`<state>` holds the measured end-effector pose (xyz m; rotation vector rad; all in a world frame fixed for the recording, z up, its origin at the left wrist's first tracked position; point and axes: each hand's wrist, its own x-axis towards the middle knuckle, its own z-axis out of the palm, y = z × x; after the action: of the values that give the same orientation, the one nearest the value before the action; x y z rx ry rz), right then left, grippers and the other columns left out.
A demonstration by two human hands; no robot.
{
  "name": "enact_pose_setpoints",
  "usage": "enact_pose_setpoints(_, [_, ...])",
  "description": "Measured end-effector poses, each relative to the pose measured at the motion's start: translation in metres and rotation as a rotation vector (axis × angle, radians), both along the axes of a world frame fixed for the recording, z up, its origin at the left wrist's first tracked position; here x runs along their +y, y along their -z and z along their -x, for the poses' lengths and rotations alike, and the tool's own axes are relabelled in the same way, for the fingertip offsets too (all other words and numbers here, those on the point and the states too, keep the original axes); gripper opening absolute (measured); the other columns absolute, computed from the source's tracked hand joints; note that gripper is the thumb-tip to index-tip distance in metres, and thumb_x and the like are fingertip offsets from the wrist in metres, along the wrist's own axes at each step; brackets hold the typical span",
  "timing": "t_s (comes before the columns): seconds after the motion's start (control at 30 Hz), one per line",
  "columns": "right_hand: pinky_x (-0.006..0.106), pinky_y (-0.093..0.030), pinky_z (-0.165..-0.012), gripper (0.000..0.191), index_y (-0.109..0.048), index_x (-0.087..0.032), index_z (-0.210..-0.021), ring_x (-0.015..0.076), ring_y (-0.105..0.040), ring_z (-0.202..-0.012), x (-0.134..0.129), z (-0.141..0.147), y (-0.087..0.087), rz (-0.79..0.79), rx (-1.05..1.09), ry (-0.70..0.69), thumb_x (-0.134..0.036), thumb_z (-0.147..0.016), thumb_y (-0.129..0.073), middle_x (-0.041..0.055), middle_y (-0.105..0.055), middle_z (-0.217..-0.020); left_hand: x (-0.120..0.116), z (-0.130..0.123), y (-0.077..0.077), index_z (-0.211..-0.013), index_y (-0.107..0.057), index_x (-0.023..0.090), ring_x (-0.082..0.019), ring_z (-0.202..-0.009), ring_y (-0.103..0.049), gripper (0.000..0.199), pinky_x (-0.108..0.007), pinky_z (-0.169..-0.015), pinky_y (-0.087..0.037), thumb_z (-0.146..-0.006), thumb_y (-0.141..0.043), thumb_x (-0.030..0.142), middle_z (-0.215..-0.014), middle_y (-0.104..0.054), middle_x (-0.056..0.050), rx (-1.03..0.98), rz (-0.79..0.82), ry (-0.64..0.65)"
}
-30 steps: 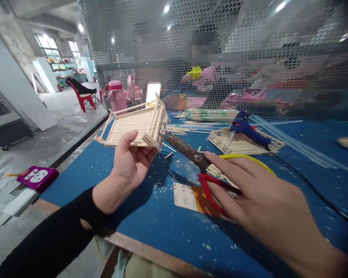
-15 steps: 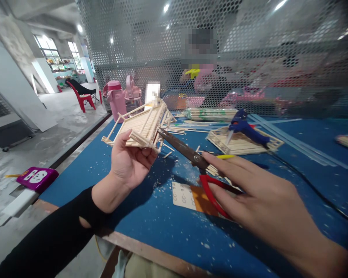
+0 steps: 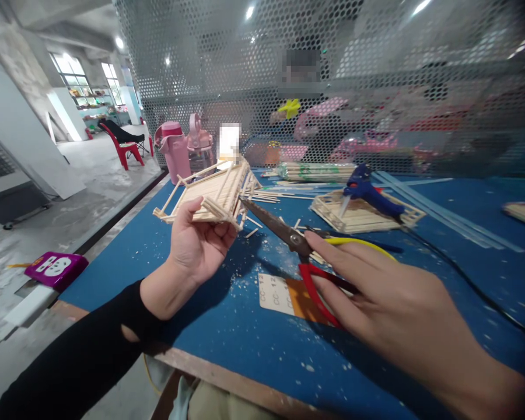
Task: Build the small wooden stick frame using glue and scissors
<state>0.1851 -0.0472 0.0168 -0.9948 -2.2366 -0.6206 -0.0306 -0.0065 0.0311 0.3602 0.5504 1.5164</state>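
My left hand grips a small frame of pale wooden sticks from below and holds it tilted above the blue tabletop. My right hand is closed on red-handled scissors, whose dark blades point up and left. The blade tips are close to the right side of the stick frame; whether they touch it is hard to tell. Under the scissors lies a white and orange card. A yellow and blue handled tool lies partly hidden behind my right hand.
A blue glue gun rests on another stick frame, its cable running right. Behind are bundled sticks, clear strips and a pink flask. A purple power strip sits left. A person shows beyond the mesh.
The scissors and my right hand have shifted slightly, so more of the yellow handle shows. My left hand and the frame have moved very little. Beyond the mesh, the person's pink item has shifted.
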Motion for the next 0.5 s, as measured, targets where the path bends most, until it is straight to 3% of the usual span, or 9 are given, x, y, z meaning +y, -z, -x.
enact_pose_setpoints(0.3, [0.039,-0.059,-0.057,0.034,-0.061,-0.008,-0.119,0.027,-0.071,-0.078,-0.0017,0.0011,0.0009,0.029,-0.005,-0.003,-0.019,-0.091,-0.046,0.0143,-0.073,-0.095,0.001,-0.0029,0.0042,-0.075,-0.065,0.014,-0.01,-0.05,-0.061,0.015,-0.024,-0.058,-0.055,-0.068,-0.062,0.027,-0.061,-0.068,-0.001,0.011,0.002,-0.024])
enact_pose_setpoints(0.5, [0.037,-0.058,-0.058,0.034,-0.063,-0.005,-0.115,0.0266,-0.072,-0.078,-0.0001,0.0077,0.0066,0.007,0.038,0.005,-0.023,-0.092,-0.046,0.0142,-0.074,-0.093,-0.0017,-0.0104,0.0064,-0.083,-0.066,0.014,-0.011,-0.059,-0.065,0.017,-0.025,-0.066,-0.056,-0.073,-0.064,0.028,-0.07,-0.071,-0.001,0.001,0.008,-0.058])
